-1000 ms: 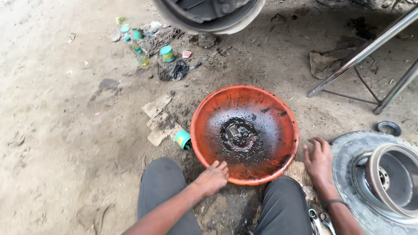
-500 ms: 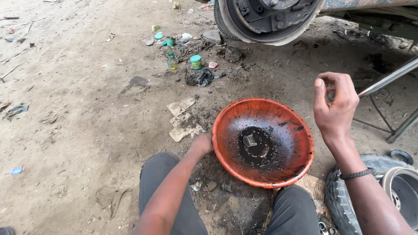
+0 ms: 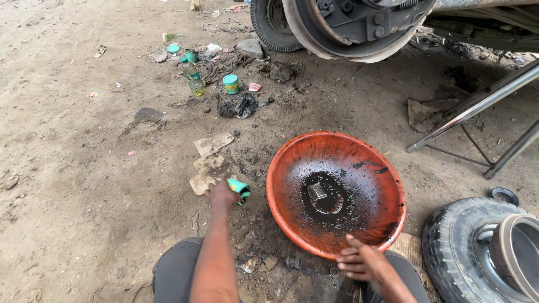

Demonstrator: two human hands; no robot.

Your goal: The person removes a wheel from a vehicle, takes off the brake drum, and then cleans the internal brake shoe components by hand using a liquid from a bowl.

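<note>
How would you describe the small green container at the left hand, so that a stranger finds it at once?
Start at the big orange basin with black oil in it, on the dirt ground. Just off its left rim, the left hand grips a small green container lying on its side. The other green containers stand far off, near the vehicle wheel.

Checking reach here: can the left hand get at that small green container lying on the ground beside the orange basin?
Probably yes: the left hand already rests against the small green container, left of the orange basin, with nothing between them.
</note>
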